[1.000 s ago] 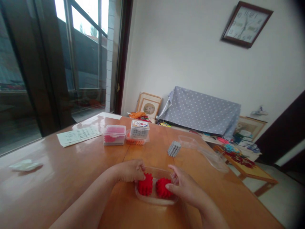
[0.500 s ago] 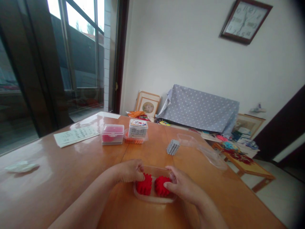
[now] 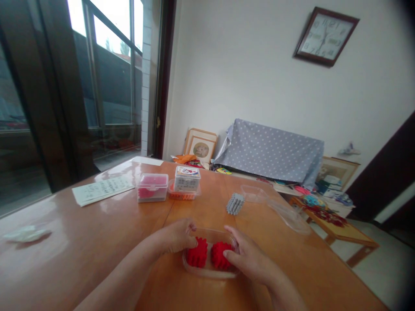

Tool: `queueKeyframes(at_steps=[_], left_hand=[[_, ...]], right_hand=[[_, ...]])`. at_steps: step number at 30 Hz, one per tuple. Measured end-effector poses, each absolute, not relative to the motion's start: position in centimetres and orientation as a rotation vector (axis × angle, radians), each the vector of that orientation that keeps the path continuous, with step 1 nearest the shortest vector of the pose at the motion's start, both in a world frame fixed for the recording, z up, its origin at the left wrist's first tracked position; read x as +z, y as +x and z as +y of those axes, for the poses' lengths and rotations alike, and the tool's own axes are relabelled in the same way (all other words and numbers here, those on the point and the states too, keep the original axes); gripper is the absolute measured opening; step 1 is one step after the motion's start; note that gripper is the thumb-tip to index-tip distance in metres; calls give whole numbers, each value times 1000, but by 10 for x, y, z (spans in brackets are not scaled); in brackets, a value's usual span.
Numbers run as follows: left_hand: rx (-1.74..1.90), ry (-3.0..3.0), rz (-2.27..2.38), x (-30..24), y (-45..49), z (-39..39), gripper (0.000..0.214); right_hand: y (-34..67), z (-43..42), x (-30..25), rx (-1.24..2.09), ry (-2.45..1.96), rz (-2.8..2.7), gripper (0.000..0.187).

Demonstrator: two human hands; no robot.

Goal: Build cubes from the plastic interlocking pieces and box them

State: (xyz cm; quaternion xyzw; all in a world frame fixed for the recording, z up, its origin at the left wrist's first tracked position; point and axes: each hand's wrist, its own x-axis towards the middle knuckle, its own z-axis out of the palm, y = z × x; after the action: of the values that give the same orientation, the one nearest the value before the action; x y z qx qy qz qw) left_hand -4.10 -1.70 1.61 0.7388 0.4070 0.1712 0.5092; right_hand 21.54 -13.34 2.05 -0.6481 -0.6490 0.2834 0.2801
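A clear plastic container (image 3: pixel 212 273) sits on the wooden table in front of me, with two red ridged blocks inside. My left hand (image 3: pixel 178 236) grips its left rim, the thumb touching the left red block (image 3: pixel 198 254). On the opposite side, my right hand (image 3: pixel 244 250) is closed on the right rim, its thumb resting against the right red block (image 3: pixel 221 255). The fingers on the outer walls are partly hidden. Beyond the container stands a grey ridged block (image 3: pixel 235 204), apart from both hands.
A pink-filled lidded box (image 3: pixel 152 194) and a small white-labelled box (image 3: pixel 187 183) stand farther back, the latter on an orange-filled tub (image 3: pixel 181 196). Paper sheets (image 3: pixel 103 190) lie left. An open clear tub (image 3: pixel 254 194) and a clear lid (image 3: pixel 288 218) lie at right.
My view has tilted slightly, so the room and table sit a little lower in the picture. Both hands keep the same hold on the container.
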Motion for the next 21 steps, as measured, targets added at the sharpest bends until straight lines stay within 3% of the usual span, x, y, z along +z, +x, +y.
queueKeyframes(at_steps=[8,21], left_hand=[[694,1734,1016,1,-16,-8,35],[688,1927,1132,-2,-21,-3,31]], right_hand=[[225,-102,3,754,-1649,-1577,78],[234,-98,-9,848,-1589,-1543,67]])
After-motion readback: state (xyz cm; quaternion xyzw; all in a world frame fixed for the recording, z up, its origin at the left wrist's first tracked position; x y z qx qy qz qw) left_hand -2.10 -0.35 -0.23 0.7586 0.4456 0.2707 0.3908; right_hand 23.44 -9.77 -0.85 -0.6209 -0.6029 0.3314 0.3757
